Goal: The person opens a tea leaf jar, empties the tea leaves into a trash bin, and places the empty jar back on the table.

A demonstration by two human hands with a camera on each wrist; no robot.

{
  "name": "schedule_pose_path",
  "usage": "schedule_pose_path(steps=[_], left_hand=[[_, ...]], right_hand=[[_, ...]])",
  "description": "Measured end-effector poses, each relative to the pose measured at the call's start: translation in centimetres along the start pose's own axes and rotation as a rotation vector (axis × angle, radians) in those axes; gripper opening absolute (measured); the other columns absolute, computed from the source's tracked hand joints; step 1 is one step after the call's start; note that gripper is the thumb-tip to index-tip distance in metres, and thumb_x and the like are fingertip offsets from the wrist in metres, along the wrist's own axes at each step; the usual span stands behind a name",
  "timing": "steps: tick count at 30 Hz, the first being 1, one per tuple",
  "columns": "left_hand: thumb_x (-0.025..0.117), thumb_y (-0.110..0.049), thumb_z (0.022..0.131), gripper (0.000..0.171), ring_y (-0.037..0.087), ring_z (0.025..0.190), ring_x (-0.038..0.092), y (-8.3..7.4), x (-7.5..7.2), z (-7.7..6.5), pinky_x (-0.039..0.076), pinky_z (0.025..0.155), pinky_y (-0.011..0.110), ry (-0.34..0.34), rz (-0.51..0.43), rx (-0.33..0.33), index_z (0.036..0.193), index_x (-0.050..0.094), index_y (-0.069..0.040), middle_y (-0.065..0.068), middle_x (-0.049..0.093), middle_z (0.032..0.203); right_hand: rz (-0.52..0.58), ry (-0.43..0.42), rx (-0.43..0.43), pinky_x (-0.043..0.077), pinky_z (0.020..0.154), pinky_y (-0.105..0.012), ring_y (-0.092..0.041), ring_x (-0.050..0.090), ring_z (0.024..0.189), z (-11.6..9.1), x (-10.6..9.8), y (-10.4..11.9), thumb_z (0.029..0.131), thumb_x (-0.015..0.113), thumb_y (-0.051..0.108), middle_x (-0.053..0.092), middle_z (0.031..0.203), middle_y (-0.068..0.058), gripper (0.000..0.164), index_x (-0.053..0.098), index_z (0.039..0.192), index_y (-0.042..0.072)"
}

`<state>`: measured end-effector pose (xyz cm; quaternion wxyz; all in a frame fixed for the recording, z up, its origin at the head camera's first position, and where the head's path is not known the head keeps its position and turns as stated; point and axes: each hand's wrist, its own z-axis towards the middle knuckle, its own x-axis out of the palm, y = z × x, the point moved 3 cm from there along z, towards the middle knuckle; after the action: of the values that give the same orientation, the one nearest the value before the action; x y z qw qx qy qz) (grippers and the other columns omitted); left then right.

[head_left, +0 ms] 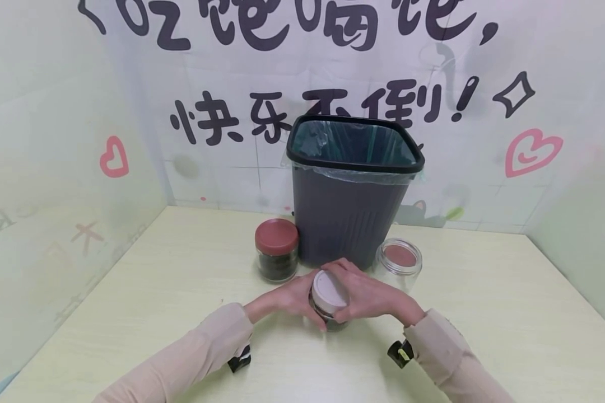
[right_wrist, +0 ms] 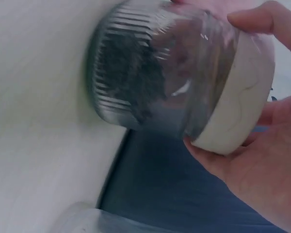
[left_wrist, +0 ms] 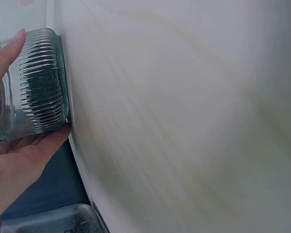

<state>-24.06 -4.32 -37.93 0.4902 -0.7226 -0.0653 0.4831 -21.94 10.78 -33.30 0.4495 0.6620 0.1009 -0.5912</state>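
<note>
A ribbed glass jar [right_wrist: 131,73] with dark contents stands on the table, its white lid [head_left: 330,291] sitting at a slant over the mouth in the right wrist view. My left hand [head_left: 294,296] grips the jar's body from the left, thumb on the near side and fingers behind. My right hand [head_left: 370,294] curls round the lid from the right, thumb in front and fingers over the far side. In the left wrist view the glass jar [left_wrist: 43,82] shows between the left thumb and fingers, with the lid out of sight.
A grey trash bin [head_left: 350,212] with a clear liner stands just behind the hands. To its left is a glass jar with a red lid [head_left: 277,238] and dark contents. At its right stands a lidless glass jar [head_left: 398,266] with something reddish inside. A printed cloth [head_left: 222,173] hangs behind.
</note>
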Motion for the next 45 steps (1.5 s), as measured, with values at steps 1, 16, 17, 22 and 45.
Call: schedule_pose_path(steps=[1, 16, 17, 22, 45], left_hand=[[0.089, -0.013, 0.058, 0.101, 0.026, 0.119, 0.049, 0.0, 0.0, 0.0, 0.039, 0.099, 0.035, 0.0, 0.003, 0.001, 0.14, 0.031, -0.001, 0.013, 0.052, 0.13], [0.089, -0.014, 0.057, 0.09, 0.028, 0.121, 0.049, 0.4, 0.3, 0.1, 0.039, 0.101, 0.04, -0.015, 0.016, -0.013, 0.132, 0.04, -0.003, 0.014, 0.052, 0.13], [0.089, -0.013, 0.057, 0.091, 0.028, 0.121, 0.048, 0.4, 0.3, 0.0, 0.039, 0.102, 0.04, -0.014, 0.004, -0.022, 0.132, 0.039, -0.004, 0.013, 0.052, 0.13], [0.089, -0.012, 0.056, 0.09, 0.029, 0.123, 0.047, 0.4, 0.4, 0.0, 0.037, 0.104, 0.043, -0.009, -0.026, -0.03, 0.131, 0.039, -0.006, 0.014, 0.052, 0.131], [0.09, -0.01, 0.054, 0.097, 0.028, 0.127, 0.044, 0.4, 0.2, 0.5, 0.033, 0.107, 0.044, 0.033, -0.037, -0.015, 0.136, 0.038, -0.008, 0.011, 0.051, 0.134]], right_hand=[[0.003, 0.009, 0.006, 0.047, 0.084, -0.032, -0.024, 0.046, 0.106, 0.0, -0.2, 0.0, 0.064, 0.072, 0.015, 0.046, 0.121, -0.014, 0.075, 0.041, 0.131, -0.004], [-0.077, -0.122, 0.191, 0.048, 0.081, -0.037, -0.025, 0.055, 0.098, -3.0, -1.8, -0.9, 0.073, 0.076, 0.041, 0.057, 0.113, -0.016, 0.076, 0.048, 0.126, -0.006], [-0.081, -0.12, 0.187, 0.048, 0.081, -0.037, -0.024, 0.055, 0.098, -3.4, -1.7, -1.0, 0.073, 0.076, 0.041, 0.057, 0.113, -0.016, 0.075, 0.049, 0.125, -0.006], [-0.1, -0.102, 0.167, 0.047, 0.071, -0.027, -0.016, 0.054, 0.088, -5.4, -1.4, -1.7, 0.073, 0.075, 0.043, 0.059, 0.103, -0.011, 0.075, 0.05, 0.12, -0.009], [-0.336, -0.092, 0.509, 0.05, 0.058, -0.041, -0.025, 0.052, 0.068, -7.7, 1.2, -3.7, 0.054, 0.084, 0.047, 0.054, 0.082, -0.025, 0.081, 0.052, 0.089, -0.018]])
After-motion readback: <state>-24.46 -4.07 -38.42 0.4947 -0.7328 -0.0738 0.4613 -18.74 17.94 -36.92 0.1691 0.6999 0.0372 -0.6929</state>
